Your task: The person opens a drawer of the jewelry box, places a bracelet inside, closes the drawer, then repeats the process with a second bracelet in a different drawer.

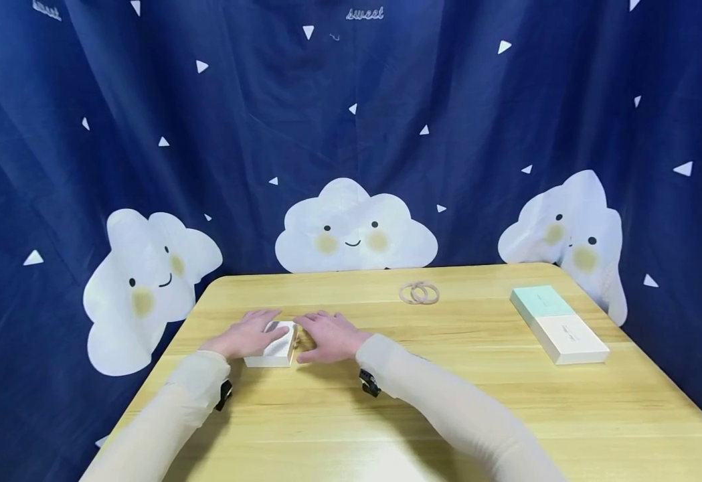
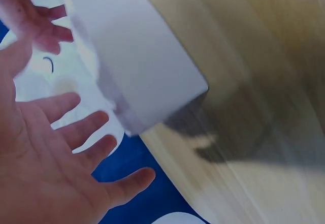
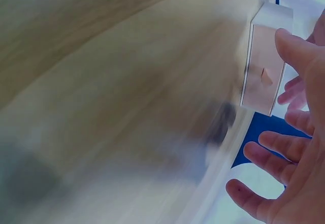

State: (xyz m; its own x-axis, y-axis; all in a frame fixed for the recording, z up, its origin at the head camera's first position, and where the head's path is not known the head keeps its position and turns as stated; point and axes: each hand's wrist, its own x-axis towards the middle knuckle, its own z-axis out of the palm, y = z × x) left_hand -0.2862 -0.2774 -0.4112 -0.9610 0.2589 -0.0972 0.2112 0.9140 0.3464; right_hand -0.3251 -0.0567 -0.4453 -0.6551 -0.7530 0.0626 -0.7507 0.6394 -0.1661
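Wood-grain surface [image 1: 326, 435], navy cloud-print curtain [image 1: 308, 140] behind, and on the left sits a small white box [image 1: 275, 352], between left hand [image 1: 253, 335] and right hand [image 1: 331, 337], both loosely spread, gripping nothing! It looks light, stiff, a touch slippery, probably easy to dent; 2 opposite sides seem the best hold.

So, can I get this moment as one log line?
left hand: partly over white box | right hand: beside it | grip: none | table: two rings near far edge

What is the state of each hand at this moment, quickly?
Left hand: open, fingers spread, near the white rectangular box.
Right hand: open, near the same box.
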